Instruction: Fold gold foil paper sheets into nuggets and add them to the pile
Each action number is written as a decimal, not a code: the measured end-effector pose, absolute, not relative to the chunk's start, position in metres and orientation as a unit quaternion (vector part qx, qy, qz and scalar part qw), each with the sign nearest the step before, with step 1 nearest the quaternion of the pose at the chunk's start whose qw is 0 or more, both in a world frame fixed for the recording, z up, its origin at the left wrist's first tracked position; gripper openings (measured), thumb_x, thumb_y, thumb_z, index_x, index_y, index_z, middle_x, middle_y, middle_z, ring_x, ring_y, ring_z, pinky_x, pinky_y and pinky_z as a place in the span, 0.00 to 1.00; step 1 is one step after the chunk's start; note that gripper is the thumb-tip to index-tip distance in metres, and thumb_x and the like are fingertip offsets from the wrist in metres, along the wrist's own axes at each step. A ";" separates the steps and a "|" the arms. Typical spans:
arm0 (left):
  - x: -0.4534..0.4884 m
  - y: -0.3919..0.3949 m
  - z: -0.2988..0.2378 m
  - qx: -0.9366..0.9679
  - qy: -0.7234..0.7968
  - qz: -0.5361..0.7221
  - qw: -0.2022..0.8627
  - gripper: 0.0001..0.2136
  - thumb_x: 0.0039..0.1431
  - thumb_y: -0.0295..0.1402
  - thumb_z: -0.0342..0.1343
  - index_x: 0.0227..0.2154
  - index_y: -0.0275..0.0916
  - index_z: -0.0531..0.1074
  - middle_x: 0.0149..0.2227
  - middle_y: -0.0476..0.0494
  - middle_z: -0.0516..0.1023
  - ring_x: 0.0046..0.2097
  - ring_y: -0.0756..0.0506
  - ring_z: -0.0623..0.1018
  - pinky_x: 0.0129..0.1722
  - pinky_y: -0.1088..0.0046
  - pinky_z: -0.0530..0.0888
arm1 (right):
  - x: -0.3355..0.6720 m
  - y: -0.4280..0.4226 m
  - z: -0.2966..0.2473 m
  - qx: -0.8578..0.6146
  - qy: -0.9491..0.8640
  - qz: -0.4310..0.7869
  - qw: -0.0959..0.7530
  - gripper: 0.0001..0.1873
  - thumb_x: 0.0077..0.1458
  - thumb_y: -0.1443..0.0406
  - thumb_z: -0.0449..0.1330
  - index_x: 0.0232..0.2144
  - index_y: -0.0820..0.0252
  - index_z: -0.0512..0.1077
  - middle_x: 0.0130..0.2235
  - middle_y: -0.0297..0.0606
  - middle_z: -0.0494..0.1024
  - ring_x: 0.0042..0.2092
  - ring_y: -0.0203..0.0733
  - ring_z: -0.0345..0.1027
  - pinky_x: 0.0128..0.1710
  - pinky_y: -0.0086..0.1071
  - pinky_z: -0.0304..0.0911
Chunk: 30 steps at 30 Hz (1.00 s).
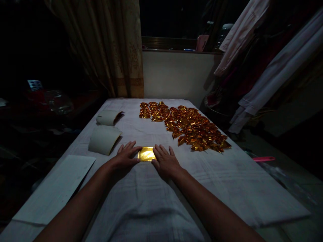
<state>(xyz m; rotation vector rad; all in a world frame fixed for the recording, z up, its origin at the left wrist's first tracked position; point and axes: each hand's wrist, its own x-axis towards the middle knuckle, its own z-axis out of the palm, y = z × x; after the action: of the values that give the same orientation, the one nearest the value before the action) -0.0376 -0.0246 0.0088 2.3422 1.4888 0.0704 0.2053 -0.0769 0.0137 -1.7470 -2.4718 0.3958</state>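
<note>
I see the gold foil sheet [146, 154] lying flat on the white cloth [151, 205], and I take it as my landmark. The left hand [126, 155] rests at its left edge and the right hand [165, 161] at its right edge. Both hands are flat, palms down, with the fingers a little spread. They grip nothing and only press on the sheet's two ends.

The work in hand seems to me to be flattening or creasing this sheet. To do it well, I would hold the fingertips low and even on both sides, so the thin foil does not slide or wrinkle, and check that the edges meet before pressing hard.

Beyond the sheet and to its right lies a big pile of folded gold pieces [186, 127]. To its left stand two curled paper stacks [104, 139], and nearer to me on that side there is a flat white sheet [58, 188]. The room is dark. Far behind the sheet hangs a curtain [113, 50], and far to the right hang pale clothes [264, 67].
</note>
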 end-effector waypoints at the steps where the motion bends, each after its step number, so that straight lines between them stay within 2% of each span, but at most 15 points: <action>1: -0.040 -0.023 0.009 0.831 0.525 0.025 0.182 0.27 0.60 0.43 0.55 0.63 0.51 0.64 0.72 0.39 0.50 0.73 0.35 0.47 0.67 0.44 0.45 | 0.209 -0.077 0.013 -0.574 -0.808 0.127 0.043 0.32 0.69 0.54 0.44 0.69 0.60 0.52 0.72 0.42 0.47 0.72 0.51 0.38 0.69 0.60 0.31; 5: -0.050 -0.019 0.012 0.837 0.516 0.026 0.180 0.29 0.57 0.41 0.57 0.63 0.51 0.65 0.71 0.41 0.54 0.72 0.35 0.51 0.67 0.48 0.51 | 0.214 -0.078 0.012 -0.574 -0.809 0.122 0.044 0.32 0.69 0.55 0.44 0.69 0.60 0.52 0.72 0.42 0.48 0.72 0.51 0.38 0.68 0.61 0.33; 9: -0.045 -0.029 0.018 0.831 0.531 0.049 0.156 0.30 0.58 0.41 0.58 0.64 0.47 0.64 0.70 0.36 0.57 0.70 0.32 0.56 0.65 0.48 0.58 | 0.214 -0.078 0.010 -0.574 -0.810 0.115 0.049 0.31 0.69 0.54 0.45 0.69 0.59 0.53 0.72 0.42 0.49 0.72 0.51 0.38 0.69 0.60 0.34; 12: -0.025 -0.049 0.022 0.851 0.505 0.109 0.092 0.26 0.58 0.41 0.60 0.60 0.49 0.68 0.69 0.40 0.59 0.70 0.33 0.56 0.68 0.46 0.50 | 0.215 -0.078 0.008 -0.570 -0.812 0.114 0.057 0.32 0.68 0.53 0.45 0.69 0.59 0.53 0.72 0.42 0.49 0.72 0.51 0.38 0.69 0.60 0.34; 15: -0.004 -0.063 0.025 0.873 0.465 0.148 0.016 0.24 0.55 0.35 0.63 0.56 0.47 0.72 0.67 0.39 0.63 0.68 0.33 0.61 0.67 0.46 0.51 | 0.216 -0.078 0.007 -0.570 -0.811 0.114 0.066 0.33 0.68 0.52 0.47 0.69 0.60 0.54 0.71 0.43 0.49 0.72 0.52 0.39 0.69 0.59 0.34; 16: 0.001 -0.065 0.026 0.879 0.456 0.143 0.005 0.19 0.56 0.34 0.62 0.51 0.46 0.75 0.65 0.39 0.67 0.66 0.34 0.64 0.66 0.46 0.53 | 0.216 -0.078 0.007 -0.571 -0.810 0.113 0.070 0.33 0.68 0.51 0.47 0.69 0.61 0.54 0.71 0.44 0.49 0.72 0.52 0.39 0.69 0.59 0.34; 18: 0.006 -0.063 0.027 0.897 0.427 0.114 -0.003 0.09 0.58 0.33 0.60 0.42 0.45 0.77 0.55 0.41 0.77 0.56 0.36 0.74 0.60 0.51 0.64 | 0.216 -0.079 0.006 -0.573 -0.808 0.111 0.078 0.34 0.67 0.51 0.48 0.68 0.62 0.55 0.71 0.46 0.50 0.72 0.53 0.40 0.69 0.58 0.35; 20: 0.007 -0.059 0.025 0.910 0.405 0.091 -0.007 0.05 0.61 0.32 0.57 0.37 0.43 0.77 0.44 0.42 0.81 0.44 0.41 0.79 0.49 0.59 0.73 | 0.217 -0.080 0.005 -0.578 -0.804 0.109 0.088 0.35 0.67 0.50 0.50 0.68 0.64 0.56 0.71 0.48 0.50 0.72 0.54 0.41 0.69 0.58 0.36; 23: 0.007 -0.055 0.022 0.912 0.400 0.092 -0.024 0.07 0.63 0.29 0.53 0.35 0.41 0.76 0.37 0.42 0.81 0.36 0.43 0.79 0.39 0.66 0.74 | 0.217 -0.079 0.004 -0.578 -0.803 0.086 0.117 0.35 0.65 0.51 0.54 0.67 0.63 0.58 0.71 0.51 0.50 0.72 0.57 0.41 0.68 0.58 0.36; 26: 0.008 -0.055 0.017 0.912 0.395 0.105 -0.044 0.08 0.64 0.28 0.50 0.34 0.39 0.75 0.34 0.42 0.80 0.34 0.43 0.78 0.36 0.66 0.73 | 0.217 -0.076 0.004 -0.551 -0.819 0.039 0.153 0.27 0.63 0.55 0.59 0.61 0.57 0.68 0.71 0.49 0.52 0.71 0.57 0.42 0.68 0.58 0.36; 30: 0.011 -0.056 0.011 0.907 0.396 0.127 -0.063 0.10 0.63 0.25 0.48 0.31 0.38 0.73 0.29 0.44 0.78 0.31 0.44 0.77 0.33 0.66 0.73 | 0.218 -0.071 0.000 -0.526 -0.827 0.009 0.198 0.09 0.63 0.62 0.60 0.43 0.52 0.79 0.66 0.44 0.65 0.68 0.56 0.52 0.67 0.58 0.41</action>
<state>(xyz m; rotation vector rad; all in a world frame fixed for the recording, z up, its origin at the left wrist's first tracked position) 0.0106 -0.0560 0.0114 2.9702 1.2967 0.4156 0.2178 -0.0705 0.0001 -1.4730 -2.3132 0.0239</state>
